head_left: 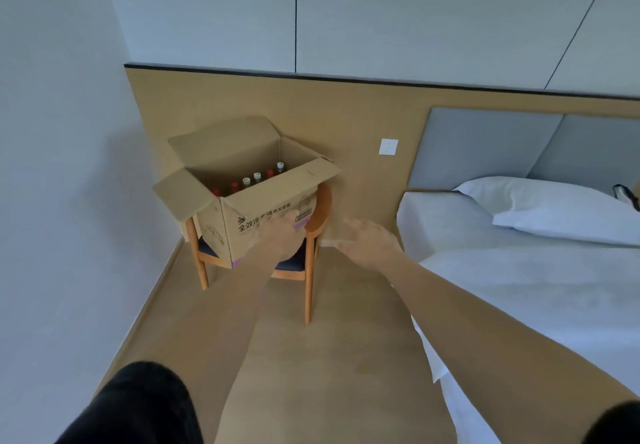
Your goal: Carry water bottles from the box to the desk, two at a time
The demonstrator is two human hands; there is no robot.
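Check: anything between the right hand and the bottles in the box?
Head view: the box's near cardboard wall and the chair's curved wooden backrest sit between the right hand and the bottles.

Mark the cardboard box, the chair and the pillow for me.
cardboard box [266,216]: head view, printed front wall.
chair [320,209]: head view, curved wooden backrest.
pillow [554,209]: head view, middle of its top.

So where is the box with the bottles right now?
In the head view the open cardboard box sits on a wooden chair in the room's left corner, against the tan wall panel, left of the bed, ahead of both outstretched hands.
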